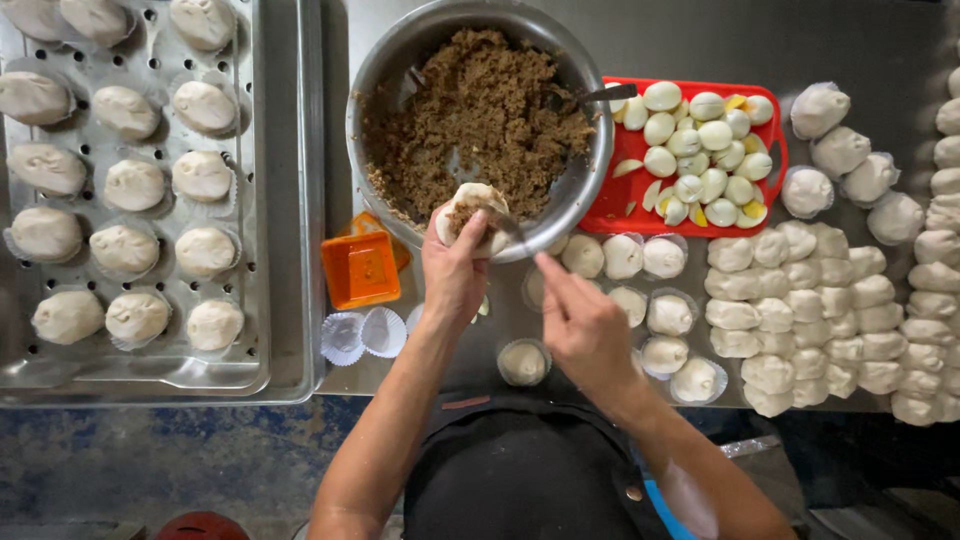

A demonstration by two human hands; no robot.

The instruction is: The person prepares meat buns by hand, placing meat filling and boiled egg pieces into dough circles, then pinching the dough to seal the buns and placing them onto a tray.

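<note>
**Steel tabletop over a worn blue floor**

A grey stainless tabletop (pixel 860 40) fills most of the view, its surface dull and evenly lit from above, with soft reflections and no hard shadows. Below its near edge lies a scuffed blue floor (pixel 200 460), mottled with pale worn patches. No walls or windows are in view.

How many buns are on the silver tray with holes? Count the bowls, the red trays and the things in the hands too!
Buns on the holed tray: 15
Metal bowl: 1
Red tray: 1
Dough piece in the left hand: 1
Utensil in the right hand: 1
Total: 19
</note>
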